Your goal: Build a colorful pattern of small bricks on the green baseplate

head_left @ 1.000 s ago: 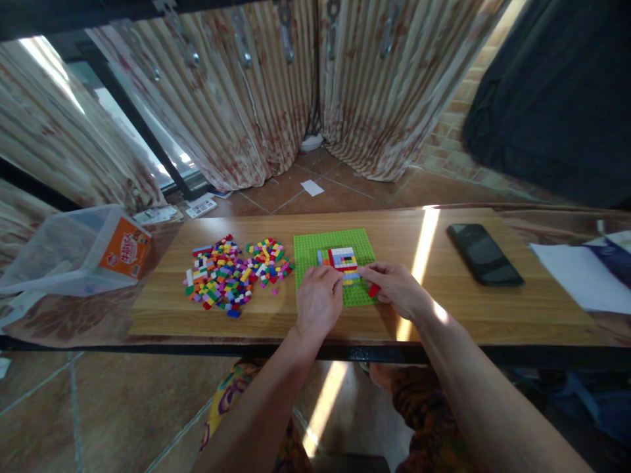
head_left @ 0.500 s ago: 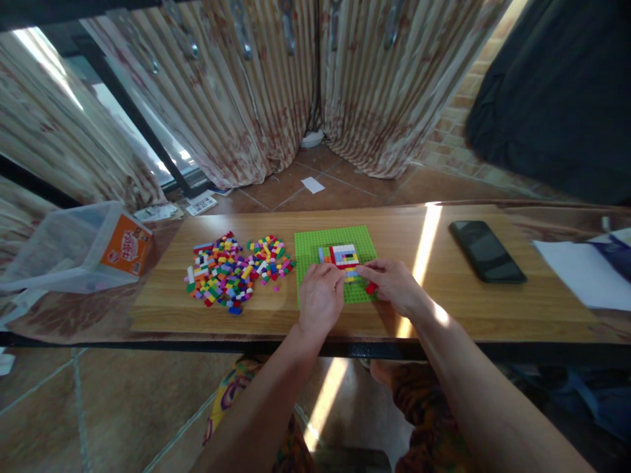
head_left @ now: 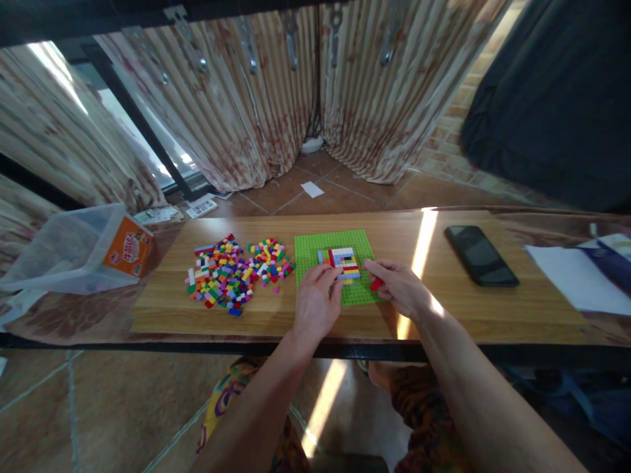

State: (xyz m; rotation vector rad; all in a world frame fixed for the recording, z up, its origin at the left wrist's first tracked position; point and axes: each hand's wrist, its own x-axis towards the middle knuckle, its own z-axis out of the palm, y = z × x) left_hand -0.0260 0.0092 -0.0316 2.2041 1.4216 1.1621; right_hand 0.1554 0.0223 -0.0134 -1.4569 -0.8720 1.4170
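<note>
A green studded baseplate (head_left: 305,244) lies on the wooden tabletop, bearing a low build of toy bricks (head_left: 348,254) in white, red, blue, yellow and other colours. My left hand (head_left: 315,302) rests over the plate's front left part. Its thumb and forefinger are bent together at the build's near left edge; whatever is between them is hidden. Just off the build's right side, my right hand (head_left: 401,287) is closed on a red brick (head_left: 376,284), kept low in the fingers near the plate's right edge.
Left of the plate lie a large heap of loose bricks (head_left: 217,276) and a smaller heap (head_left: 271,256). A clear plastic tub (head_left: 79,256) with an orange label stands at the far left. On the right are a black phone (head_left: 480,256) and white paper (head_left: 562,276).
My right hand has drawn back slightly to the right from the build, still with the red brick. A light blue strip now shows along the build's near side. My left hand stays nearly in place.
</note>
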